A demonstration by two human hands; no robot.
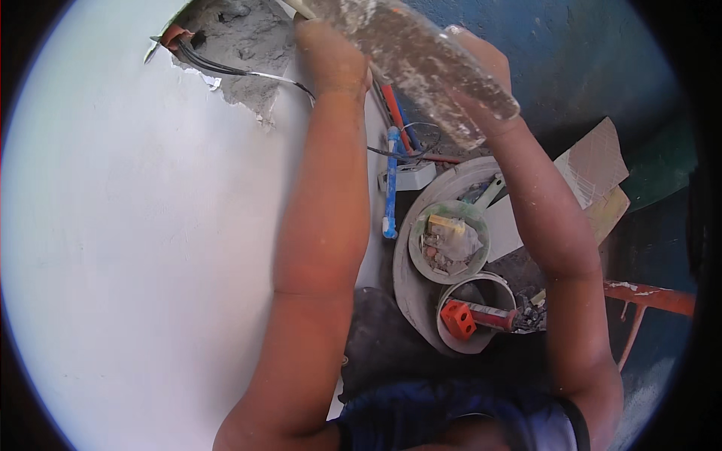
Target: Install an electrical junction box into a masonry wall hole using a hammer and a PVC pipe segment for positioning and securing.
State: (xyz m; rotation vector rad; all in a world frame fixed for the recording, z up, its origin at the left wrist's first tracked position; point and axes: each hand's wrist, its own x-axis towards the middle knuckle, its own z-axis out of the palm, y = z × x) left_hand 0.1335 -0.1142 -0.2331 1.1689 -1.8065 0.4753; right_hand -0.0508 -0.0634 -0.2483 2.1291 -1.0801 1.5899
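Note:
My left hand [333,60] is closed at the top of the view beside a broken-out hole [244,45] in the white wall. A thin pale rod [302,8] shows at the top of that fist; most of it is hidden. My right hand [485,64] is raised to its right, partly behind a long, thick, plaster-caked tool [421,60]. The hand appears closed on this tool, though the grip itself is covered. Black and white cables [218,66] come out of an orange conduit [174,35] in the hole and run behind my left wrist.
Below, a round grey basin [410,274] holds a pan of rubble [444,259] and a white bucket [496,282] containing an orange block [458,319]. A blue level-like bar [391,184] leans near the wall. Cardboard [598,161] and a red metal bar [654,298] lie rightward.

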